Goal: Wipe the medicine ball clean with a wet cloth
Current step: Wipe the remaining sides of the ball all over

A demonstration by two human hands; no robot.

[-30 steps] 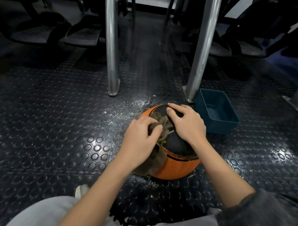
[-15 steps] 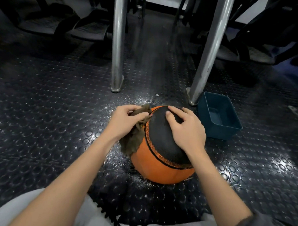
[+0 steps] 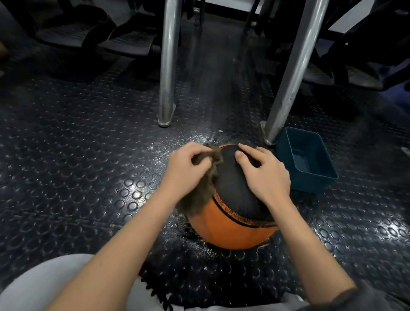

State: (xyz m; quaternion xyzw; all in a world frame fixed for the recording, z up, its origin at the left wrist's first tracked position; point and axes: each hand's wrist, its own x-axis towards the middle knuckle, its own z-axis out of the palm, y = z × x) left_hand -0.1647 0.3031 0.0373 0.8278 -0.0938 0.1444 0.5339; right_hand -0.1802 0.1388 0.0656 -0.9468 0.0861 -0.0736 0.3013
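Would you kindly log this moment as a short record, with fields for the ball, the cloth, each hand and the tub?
ball: orange and black, on the studded floor
cloth: brown, bunched against the ball's upper left side
left hand: grips the cloth
right hand: fingers spread on the ball's black top
tub: blue, open, right of the ball, beside a metal leg

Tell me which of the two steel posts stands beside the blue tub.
The slanted post, its foot by the tub; the other post stands upright, apart.
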